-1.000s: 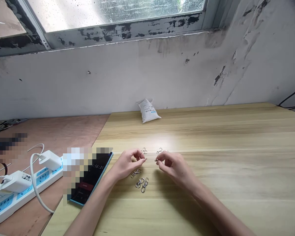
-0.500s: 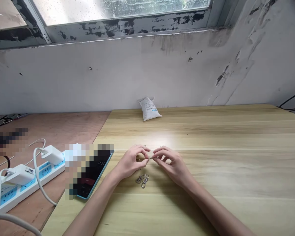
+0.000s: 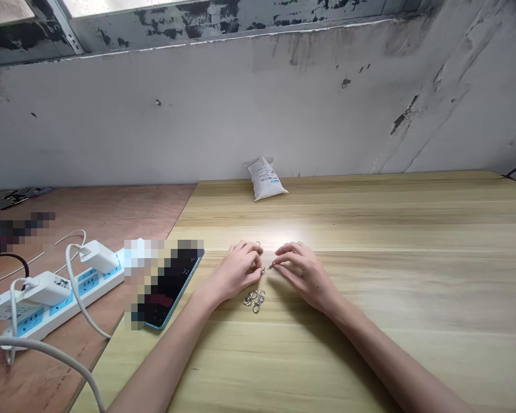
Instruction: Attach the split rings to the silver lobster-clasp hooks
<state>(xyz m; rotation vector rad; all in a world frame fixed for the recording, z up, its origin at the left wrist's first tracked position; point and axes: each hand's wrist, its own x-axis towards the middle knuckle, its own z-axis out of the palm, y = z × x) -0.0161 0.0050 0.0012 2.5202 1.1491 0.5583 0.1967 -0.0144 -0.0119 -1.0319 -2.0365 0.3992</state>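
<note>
Your left hand (image 3: pixel 239 268) and right hand (image 3: pixel 304 274) lie low on the table (image 3: pixel 391 258), wrists down on the wood and fingertips drawn in toward each other. Each hand is pinched shut on the metal fitting (image 3: pixel 267 267), which sits right in the gap where your thumbs and forefingers meet. It is too small to tell whether you hold one piece or two that touch. Resting both wrists on the table looks like a way to steady such fine work, and holding the piece just off the surface in the bright patch of light probably helps you see it. The loose clasps (image 3: pixel 254 298) lie in a small cluster on the wood, just on your side of the left hand, between your forearms, close by yet clear of your fingers. To your left a phone (image 3: pixel 175 285) lies flat at the table's edge with its screen up, part of it blurred out. Beyond that, on the reddish board (image 3: pixel 124 209), a power strip (image 3: pixel 75 298) carries two white chargers (image 3: pixel 98 256) whose cables (image 3: pixel 79 312) loop toward you. A white pouch (image 3: pixel 266 179) leans against the wall (image 3: pixel 241 120) at the far edge, well apart from your hands. Nothing stands between your hands and the clasps, and the phone is the nearest thing to your left forearm.
</note>
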